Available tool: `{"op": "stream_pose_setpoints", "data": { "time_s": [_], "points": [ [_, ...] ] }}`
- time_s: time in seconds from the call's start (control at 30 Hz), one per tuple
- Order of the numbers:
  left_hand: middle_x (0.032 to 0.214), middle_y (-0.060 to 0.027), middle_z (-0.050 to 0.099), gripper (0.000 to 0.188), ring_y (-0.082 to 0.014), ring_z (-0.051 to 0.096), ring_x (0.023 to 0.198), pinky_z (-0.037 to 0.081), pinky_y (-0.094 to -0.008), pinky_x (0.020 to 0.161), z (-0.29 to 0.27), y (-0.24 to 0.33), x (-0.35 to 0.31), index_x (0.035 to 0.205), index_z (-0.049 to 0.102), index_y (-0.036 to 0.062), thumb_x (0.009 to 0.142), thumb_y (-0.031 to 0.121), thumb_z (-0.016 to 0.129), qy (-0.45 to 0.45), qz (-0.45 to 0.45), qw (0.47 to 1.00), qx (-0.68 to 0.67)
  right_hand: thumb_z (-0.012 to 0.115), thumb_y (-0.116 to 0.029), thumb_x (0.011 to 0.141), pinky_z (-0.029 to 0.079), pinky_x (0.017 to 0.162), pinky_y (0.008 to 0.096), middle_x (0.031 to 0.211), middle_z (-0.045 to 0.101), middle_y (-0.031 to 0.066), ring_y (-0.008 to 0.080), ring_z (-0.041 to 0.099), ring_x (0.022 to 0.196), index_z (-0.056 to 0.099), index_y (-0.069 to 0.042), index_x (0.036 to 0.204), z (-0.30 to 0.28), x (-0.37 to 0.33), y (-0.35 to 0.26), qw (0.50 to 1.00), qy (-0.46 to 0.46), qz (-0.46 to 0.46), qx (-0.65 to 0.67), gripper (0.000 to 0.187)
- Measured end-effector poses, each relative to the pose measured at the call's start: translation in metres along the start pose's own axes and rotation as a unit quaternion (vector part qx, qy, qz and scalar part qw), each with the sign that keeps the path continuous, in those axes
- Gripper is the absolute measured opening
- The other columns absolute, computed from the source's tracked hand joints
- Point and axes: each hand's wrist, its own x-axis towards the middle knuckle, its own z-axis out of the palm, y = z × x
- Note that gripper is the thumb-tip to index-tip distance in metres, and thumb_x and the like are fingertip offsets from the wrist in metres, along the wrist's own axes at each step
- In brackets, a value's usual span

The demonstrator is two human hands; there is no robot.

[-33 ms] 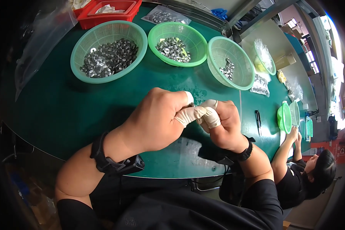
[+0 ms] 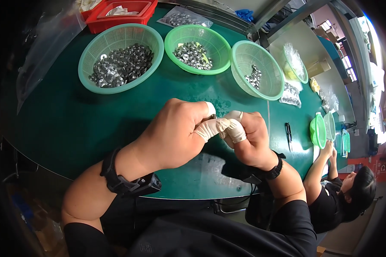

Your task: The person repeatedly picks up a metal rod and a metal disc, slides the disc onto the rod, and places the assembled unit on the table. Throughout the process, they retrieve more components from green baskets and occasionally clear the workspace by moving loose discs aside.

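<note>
My left hand (image 2: 169, 135) is closed in a pinch over the middle of the table, with off-white finger cots on its fingertips. Between its thumb and forefinger shows the dark edge of a small metal part (image 2: 213, 116), mostly hidden by the fingers. My right hand (image 2: 255, 137) is closed too, its covered fingertips curled against those of the left; whatever they grip is hidden. Ahead stand a large pale green basket (image 2: 85, 75) heaped with small round metal parts, a bright green basket (image 2: 223, 66) with fewer, and a pale green basket (image 2: 272, 70) with a small pile.
A red tray (image 2: 148, 15) and a clear bag of metal parts (image 2: 184, 18) lie at the back. Another bag (image 2: 291, 95) and a black pen (image 2: 289, 136) are on the right of the green table (image 2: 128, 115). A co-worker (image 2: 343, 192) sits at the right beside green baskets (image 2: 318, 130).
</note>
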Motion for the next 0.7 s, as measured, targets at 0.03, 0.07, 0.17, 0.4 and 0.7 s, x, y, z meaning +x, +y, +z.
{"op": "stream_pose_setpoints", "data": {
  "time_s": [0.03,0.07,0.17,0.4,0.7],
  "points": [
    [0.062,-0.0149,0.054,0.022,-0.0230,0.049,0.049,0.038,-0.0356,0.050,0.000,-0.001,0.000,0.083,0.061,-0.0014,0.092,0.015,0.072,-0.001,0.000,1.000,0.001,0.056,-0.021,0.105,0.031,0.048,0.0270,0.059,0.049,-0.0022,0.0066,0.039,0.051,0.061,-0.002,0.078,-0.004,0.001,-0.008,0.994,-0.023,0.093,0.050,0.034],
    [0.061,-0.0135,0.054,0.024,-0.0196,0.047,0.050,0.038,-0.0340,0.050,0.000,-0.002,0.001,0.084,0.062,-0.0010,0.094,0.019,0.071,0.007,0.012,1.000,-0.015,0.056,-0.021,0.105,0.031,0.048,0.0270,0.059,0.049,-0.0022,0.0066,0.039,0.051,0.061,-0.002,0.078,-0.009,0.003,-0.010,0.994,-0.022,0.092,0.050,0.034],
    [0.061,-0.0104,0.055,0.026,-0.0143,0.046,0.052,0.038,-0.0315,0.050,-0.004,-0.008,-0.001,0.086,0.063,-0.0006,0.097,0.022,0.069,-0.007,0.026,0.999,-0.018,0.059,-0.029,0.104,0.035,0.050,0.0301,0.056,0.048,0.0028,0.0105,0.041,0.051,0.061,0.000,0.077,-0.024,0.014,-0.016,0.960,-0.109,0.227,0.120,0.040],
    [0.072,-0.0053,0.065,0.020,-0.0081,0.058,0.065,0.048,-0.0254,0.060,-0.016,-0.006,0.008,0.104,0.067,-0.0040,0.101,0.015,0.063,0.021,-0.076,0.997,-0.022,0.068,-0.018,0.091,0.044,0.052,0.0435,0.059,0.059,0.0146,0.0334,0.058,0.052,0.061,-0.001,0.069,-0.046,0.003,-0.015,0.815,-0.232,0.078,-0.525,0.028],
    [0.068,-0.0103,0.065,0.022,-0.0118,0.061,0.063,0.046,-0.0289,0.058,-0.007,-0.015,0.002,0.116,0.066,-0.0030,0.096,0.004,0.061,0.033,-0.019,0.999,-0.031,0.061,-0.003,0.076,0.050,0.054,0.0421,0.065,0.064,0.0152,0.0344,0.066,0.060,0.062,-0.006,0.073,-0.025,0.008,-0.016,0.751,-0.301,0.053,-0.586,0.004]
  ]
}}
